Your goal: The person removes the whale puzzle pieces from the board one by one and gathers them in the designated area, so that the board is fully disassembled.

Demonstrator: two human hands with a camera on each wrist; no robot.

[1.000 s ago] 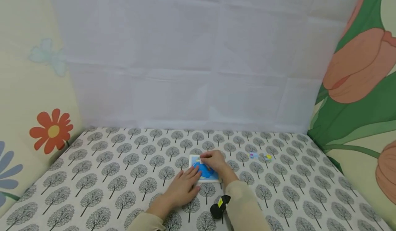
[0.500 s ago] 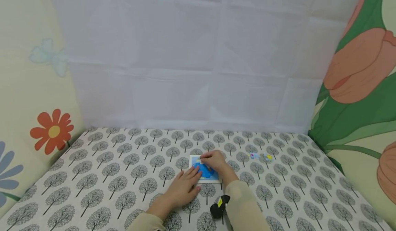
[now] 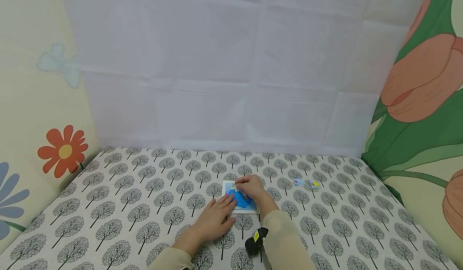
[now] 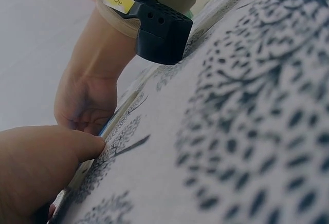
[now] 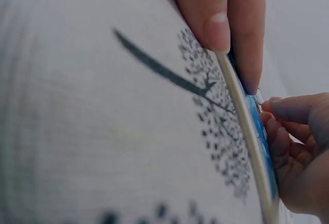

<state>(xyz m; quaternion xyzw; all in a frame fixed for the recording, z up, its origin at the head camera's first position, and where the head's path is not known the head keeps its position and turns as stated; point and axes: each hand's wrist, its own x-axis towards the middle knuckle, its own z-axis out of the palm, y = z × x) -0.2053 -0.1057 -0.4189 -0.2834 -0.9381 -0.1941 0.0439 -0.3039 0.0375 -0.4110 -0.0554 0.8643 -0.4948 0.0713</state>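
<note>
A small white-edged jigsaw board [image 3: 249, 211] with a blue picture lies flat on the tree-print cloth. My left hand [image 3: 214, 218] rests over its left side, straight fingertips on the blue part and the thumb at the near edge. My right hand [image 3: 251, 187] is at the upper part of the board, thumb and index finger pinched together on a small puzzle piece, mostly hidden by the fingers. In the right wrist view, the right hand [image 5: 303, 154] has its fingertips close together at the board's surface, opposite the left hand's fingers [image 5: 247, 34].
Two loose colourful puzzle pieces, one pink and light blue [image 3: 298, 182] and one with yellow [image 3: 316, 184], lie right of the board. A black wrist camera [image 3: 255, 242] sits at my right wrist. A white sheet [image 3: 217, 65] hangs behind the table.
Both hands keep their places on the board. Only a slight shift of the whole head view shows.
</note>
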